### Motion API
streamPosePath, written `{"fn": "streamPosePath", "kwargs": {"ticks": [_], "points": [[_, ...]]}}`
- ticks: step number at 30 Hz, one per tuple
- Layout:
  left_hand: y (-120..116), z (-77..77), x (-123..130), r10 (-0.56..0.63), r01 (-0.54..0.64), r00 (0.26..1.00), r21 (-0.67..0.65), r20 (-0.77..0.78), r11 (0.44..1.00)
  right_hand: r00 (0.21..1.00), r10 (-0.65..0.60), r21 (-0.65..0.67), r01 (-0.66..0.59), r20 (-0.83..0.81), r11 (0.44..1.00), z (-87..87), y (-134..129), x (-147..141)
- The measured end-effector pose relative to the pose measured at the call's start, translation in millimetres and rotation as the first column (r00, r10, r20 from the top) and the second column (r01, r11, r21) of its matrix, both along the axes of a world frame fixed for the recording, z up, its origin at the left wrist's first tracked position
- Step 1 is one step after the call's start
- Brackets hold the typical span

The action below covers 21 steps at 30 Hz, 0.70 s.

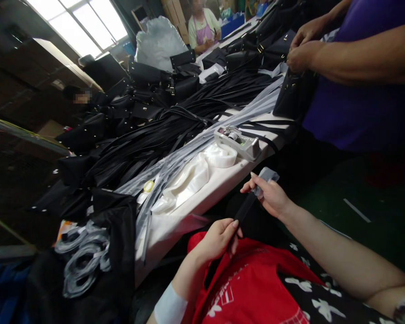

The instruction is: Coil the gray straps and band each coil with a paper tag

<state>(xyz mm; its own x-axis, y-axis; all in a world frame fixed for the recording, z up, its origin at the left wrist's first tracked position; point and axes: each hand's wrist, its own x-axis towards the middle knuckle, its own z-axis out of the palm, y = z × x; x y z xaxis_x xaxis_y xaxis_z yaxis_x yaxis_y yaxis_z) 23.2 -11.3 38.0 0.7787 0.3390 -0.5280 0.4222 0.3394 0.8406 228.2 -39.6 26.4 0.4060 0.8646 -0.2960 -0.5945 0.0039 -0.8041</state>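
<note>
Over my lap, my left hand (221,236) grips a flat black strap (245,208) between thumb and fingers. At the strap's upper end, my right hand (270,194) pinches a crumpled see-through plastic sleeve (267,174). The sleeve seems to wrap the strap's tip; how far the strap goes inside it is hidden by my fingers. Long see-through plastic sleeves (192,143) lie lengthwise on the table, beside a big pile of black straps (148,135).
On the white table (197,202) are a loose white ribbon roll (192,175), a grey tray of small parts (238,141) and a tape roll (148,186). Coiled plastic-wrapped straps (84,261) lie at left. A co-worker in purple (354,103) handles a black bag (288,95) at right.
</note>
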Motion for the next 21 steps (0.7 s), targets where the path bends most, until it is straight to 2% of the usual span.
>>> {"fn": "streamPosePath", "kwargs": {"ticks": [2, 7, 12, 15, 17, 19, 21], "points": [[-0.9, 2.6, 4.4, 0.027, -0.028, 1.000, 0.016, 0.014, 0.999, 0.997, 0.064, -0.010, -0.064, -0.035, 0.998, -1.7, -4.2, -16.2], [-3.9, 7.8, 17.0, 0.111, -0.117, 0.987, 0.051, 0.113, 0.992, 0.926, 0.226, -0.011, -0.241, -0.302, 0.971, -4.3, -16.0, -51.4], [-7.8, 3.1, 15.7, 0.138, -0.149, 0.985, 0.107, 0.102, 0.983, 0.882, 0.268, 0.048, -0.271, -0.387, 0.961, -9.0, -18.5, -44.4], [-8.0, -0.7, 12.1, 0.188, -0.198, 0.978, 0.118, 0.091, 0.973, 0.857, 0.300, -0.014, -0.337, -0.419, 0.941, -20.2, -24.0, -40.8], [-7.7, -3.1, 10.0, 0.219, -0.224, 0.974, 0.144, 0.051, 0.964, 0.883, 0.322, -0.127, -0.383, -0.342, 0.915, -31.1, -29.4, -39.2], [-7.9, -5.6, 8.1, 0.199, -0.197, 0.980, 0.163, 0.001, 0.967, 0.933, 0.348, -0.280, -0.361, -0.096, 0.890, -42.3, -34.0, -34.8], [-8.7, -8.4, 6.6, 0.158, -0.150, 0.987, 0.169, -0.031, 0.974, 0.909, 0.373, -0.382, -0.284, 0.184, 0.880, -51.4, -36.4, -26.9]]}}
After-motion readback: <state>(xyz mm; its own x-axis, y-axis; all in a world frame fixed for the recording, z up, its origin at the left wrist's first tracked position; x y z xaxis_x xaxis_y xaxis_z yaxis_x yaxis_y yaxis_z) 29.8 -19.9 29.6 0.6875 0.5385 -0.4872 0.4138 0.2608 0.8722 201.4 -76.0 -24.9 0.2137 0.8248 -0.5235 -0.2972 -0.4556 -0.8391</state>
